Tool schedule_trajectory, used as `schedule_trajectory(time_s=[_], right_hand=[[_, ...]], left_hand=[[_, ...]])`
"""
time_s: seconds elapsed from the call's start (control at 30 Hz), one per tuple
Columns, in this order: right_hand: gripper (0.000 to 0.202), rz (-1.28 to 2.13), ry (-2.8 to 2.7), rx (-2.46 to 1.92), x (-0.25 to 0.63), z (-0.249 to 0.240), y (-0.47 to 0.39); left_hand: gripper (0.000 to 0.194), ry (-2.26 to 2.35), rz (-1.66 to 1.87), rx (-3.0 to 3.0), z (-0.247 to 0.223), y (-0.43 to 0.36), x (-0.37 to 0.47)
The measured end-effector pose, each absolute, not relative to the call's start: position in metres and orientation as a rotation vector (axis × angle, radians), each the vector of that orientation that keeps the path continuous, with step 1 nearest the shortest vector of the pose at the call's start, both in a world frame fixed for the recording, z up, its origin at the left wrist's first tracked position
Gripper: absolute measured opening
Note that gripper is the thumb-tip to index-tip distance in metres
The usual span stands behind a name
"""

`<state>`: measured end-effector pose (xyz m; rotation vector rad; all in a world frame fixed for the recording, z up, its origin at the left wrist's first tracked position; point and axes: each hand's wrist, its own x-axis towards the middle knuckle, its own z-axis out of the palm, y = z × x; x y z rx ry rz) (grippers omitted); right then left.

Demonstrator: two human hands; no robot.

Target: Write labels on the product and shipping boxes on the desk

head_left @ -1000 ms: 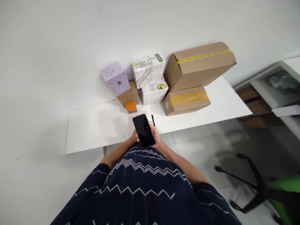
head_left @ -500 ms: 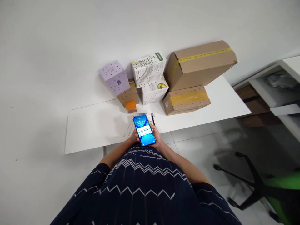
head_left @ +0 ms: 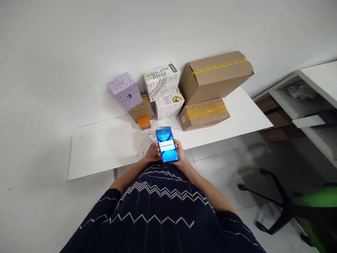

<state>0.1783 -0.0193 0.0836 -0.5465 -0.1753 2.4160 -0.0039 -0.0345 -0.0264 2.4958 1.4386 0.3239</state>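
Note:
A smartphone [head_left: 168, 154] with a lit blue screen showing 10:40 is tilted up in front of my body. My right hand [head_left: 180, 154] grips it, with the thumb along its right edge. Just left of the phone, my left hand [head_left: 151, 153] lies over the table's front edge, its fingers loosely extended and partly hidden by the phone's side. Beyond that hand, a white printed label or packet [head_left: 151, 135] with a barcode lies on the white table [head_left: 100, 144]. A small orange box [head_left: 144, 122] sits behind it.
At the back stand a lilac box [head_left: 127, 93] on a brown one, white "Super Meal" boxes [head_left: 162, 82], and a large carton [head_left: 218, 73] above a smaller taped carton [head_left: 205, 114]. Right of the table are a shelf unit [head_left: 310, 79] and a green swivel chair [head_left: 313, 203].
The phone and my right hand have shifted right relative to the table. My left hand has come away from the phone's left side, and more of the label shows. The view has turned slightly.

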Motion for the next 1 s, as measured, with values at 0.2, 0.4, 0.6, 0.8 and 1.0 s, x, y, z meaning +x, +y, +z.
schedule_trajectory(time_s=[0.2, 0.4, 0.6, 0.8, 1.0], right_hand=[[0.055, 1.952, -0.406, -1.053, 0.204, 0.057, -0.003], [0.054, 1.146, -1.23, -1.987, 0.23, -0.007, 0.01], [0.053, 0.483, -1.829, -2.283, 0.232, -0.05, 0.009], [0.056, 0.443, -1.928, -2.283, 0.232, -0.058, 0.013], [0.054, 0.484, -1.844, -2.282, 0.235, -0.047, 0.011]], left_hand=[[0.043, 1.335, 0.274, 2.573, -0.031, -0.035, -0.008], [0.041, 1.329, 0.274, 2.599, -0.03, -0.034, -0.009], [0.04, 1.328, 0.271, 2.573, -0.031, -0.033, -0.01], [0.04, 1.325, 0.261, 2.55, -0.029, -0.033, -0.01], [0.044, 1.311, 0.325, 2.449, -0.024, -0.033, -0.011]])
